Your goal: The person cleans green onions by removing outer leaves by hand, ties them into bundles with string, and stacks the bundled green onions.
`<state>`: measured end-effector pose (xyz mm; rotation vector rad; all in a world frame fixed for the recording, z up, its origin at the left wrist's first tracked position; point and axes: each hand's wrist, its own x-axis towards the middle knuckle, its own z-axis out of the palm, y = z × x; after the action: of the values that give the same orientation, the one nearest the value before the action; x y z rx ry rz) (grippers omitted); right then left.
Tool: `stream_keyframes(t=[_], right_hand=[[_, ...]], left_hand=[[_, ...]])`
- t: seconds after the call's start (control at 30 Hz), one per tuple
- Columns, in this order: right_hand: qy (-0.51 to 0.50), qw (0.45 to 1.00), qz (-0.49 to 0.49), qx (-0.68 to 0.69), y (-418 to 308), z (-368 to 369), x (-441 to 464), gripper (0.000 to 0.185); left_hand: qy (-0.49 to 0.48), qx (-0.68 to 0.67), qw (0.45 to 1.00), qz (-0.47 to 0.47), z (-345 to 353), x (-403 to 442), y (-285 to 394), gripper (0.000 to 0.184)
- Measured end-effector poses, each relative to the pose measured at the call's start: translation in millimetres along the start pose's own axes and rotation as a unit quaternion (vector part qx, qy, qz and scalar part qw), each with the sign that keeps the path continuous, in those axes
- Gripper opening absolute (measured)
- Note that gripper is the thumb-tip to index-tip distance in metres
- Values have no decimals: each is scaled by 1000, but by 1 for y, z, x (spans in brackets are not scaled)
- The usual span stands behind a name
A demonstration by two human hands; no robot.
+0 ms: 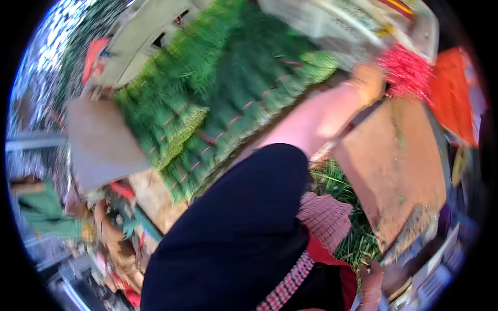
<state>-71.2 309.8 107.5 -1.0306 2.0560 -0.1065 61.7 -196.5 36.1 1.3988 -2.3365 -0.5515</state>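
The left hand (369,83), at the end of a dark sleeve (233,207), reaches out to a bunch of red strands (405,71) at the upper edge of a brown board (402,166). The strands lie right at the fingertips, on the side away from the wrist; the hand is blurred, so I cannot tell whether the fingers close on any of them or only rest against them.

The right hand (371,285) is low down, near the lower left corner of the same board, with its fingers bent toward a heap of loose greens (365,238). The heap lies along the board's left edge, just beyond those fingers; whether they pinch a stem does not show.

Tied green bundles (249,78) lie side by side in rows beyond the left forearm, pink ties (234,122) crossing them near their pale ends. The near row runs alongside that forearm, and its upper right end is near the left hand. A grey panel (104,145) is at the left end of the rows. An orange-red bag (454,98) is beside the strands, past the board's upper right corner.
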Motion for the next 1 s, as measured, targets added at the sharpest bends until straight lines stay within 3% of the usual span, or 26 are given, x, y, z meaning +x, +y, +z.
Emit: stream_keyframes(t=[0.07, 0.1, 0.13, 0.17, 0.23, 0.27, 0.33, 0.37, 0.4, 0.43, 0.5, 0.57, 0.6, 0.63, 0.7, 0.73, 0.77, 0.93, 1.0], right_hand=[[9, 998, -54, -25, -1, -14, 23, 25], [16, 993, -104, -51, 3, -23, 39, 26], [-16, 992, -57, -113, 37, -41, 64, 26], [7, 973, -183, -142, 44, -56, 88, 30], [45, 969, -196, -140, -24, -76, 108, 44], [71, 968, -222, -89, -82, -69, 105, 51], [65, 968, -243, -5, -168, -51, 95, 64], [6, 979, -204, -2, -168, -47, 96, 59], [-51, 985, -163, -4, -168, -44, 97, 55], [-93, 986, -139, 8, -160, -40, 100, 45], [-129, 985, -109, 21, -146, -31, 106, 36], [87, 977, -194, -14, -126, -32, 89, 25], [118, 974, -191, -26, -120, -39, 77, 20], [158, 971, -175, -39, -117, -44, 67, 17], [219, 947, -182, -147, -116, -42, 66, 14], [257, 937, -189, -144, -92, -34, 79, 15], [276, 923, -217, -156, -80, -30, 94, 19], [318, 925, -70, -197, -8, 29, 157, 22], [333, 906, -48, -257, -10, 26, 166, 22]], left_hand=[[22, -12, 998, 53, -8, -16, 8, 16], [20, 4, 999, 28, -16, -38, 7, 16], [-52, -5, 994, 91, -16, -52, 10, 15], [-126, -18, 979, 157, -11, -64, 16, 14], [-146, -114, 953, 240, 61, -119, 35, 17], [-90, -193, 942, 259, 113, -158, 40, 21], [-212, -110, 881, 409, 72, -219, 61, 21], [-365, -244, 866, 239, 1, -225, 64, 23], [-367, -381, 832, 168, -42, -228, 57, 23], [-370, -382, 831, 166, -45, -225, 53, 23], [-294, -297, 872, 253, -47, -217, 50, 20], [-152, -276, 874, 371, -18, -216, 18, 16], [-131, -228, 869, 420, -29, -201, 10, 16], [-136, -277, 826, 471, -24, -190, 11, 16], [-209, -129, 895, 372, -12, -178, 4, 18], [-288, -5, 859, 424, -48, -157, 13, 17], [-286, 46, 873, 392, -44, -151, 23, 17], [-284, 212, 850, 391, 16, -131, 32, 18], [-206, 265, 854, 398, 20, -125, 42, 17]])
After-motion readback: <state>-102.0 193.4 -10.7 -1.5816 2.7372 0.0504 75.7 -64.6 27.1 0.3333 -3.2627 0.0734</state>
